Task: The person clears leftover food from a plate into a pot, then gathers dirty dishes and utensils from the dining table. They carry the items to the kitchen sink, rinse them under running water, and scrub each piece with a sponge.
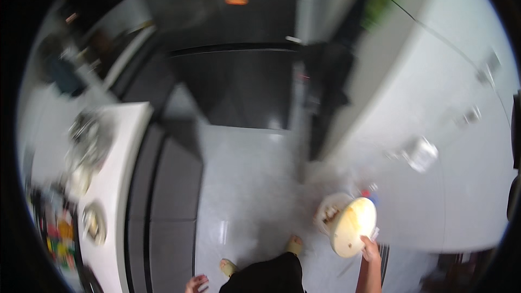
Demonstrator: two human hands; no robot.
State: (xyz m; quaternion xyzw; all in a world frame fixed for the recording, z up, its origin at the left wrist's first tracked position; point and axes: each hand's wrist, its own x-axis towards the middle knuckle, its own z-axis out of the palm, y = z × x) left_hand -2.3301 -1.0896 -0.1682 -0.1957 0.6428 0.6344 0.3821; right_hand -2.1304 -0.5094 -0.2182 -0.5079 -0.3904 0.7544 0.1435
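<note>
My right hand (370,248) grips the rim of a cream oval plate (352,228). Steeply tilted, the plate carries a yellow smear across its face and a small dark bit near its lower edge. It partly covers a waste bin (323,207) with a pale liner that stands on the floor; whitish and brown scraps show inside. Only the fingers of my left hand (197,283) come into view at the bottom edge. They are slightly curled and apart, with nothing visible in them, close to the grey cabinet fronts (175,187).
Along the left runs a white counter (116,187) holding a dish with food (94,224) and blurred metal ware (87,134). A dark refrigerator (244,85) stands ahead. A pale surface (460,195) with white fittings fills the right. My slippered feet rest on glossy floor (244,179).
</note>
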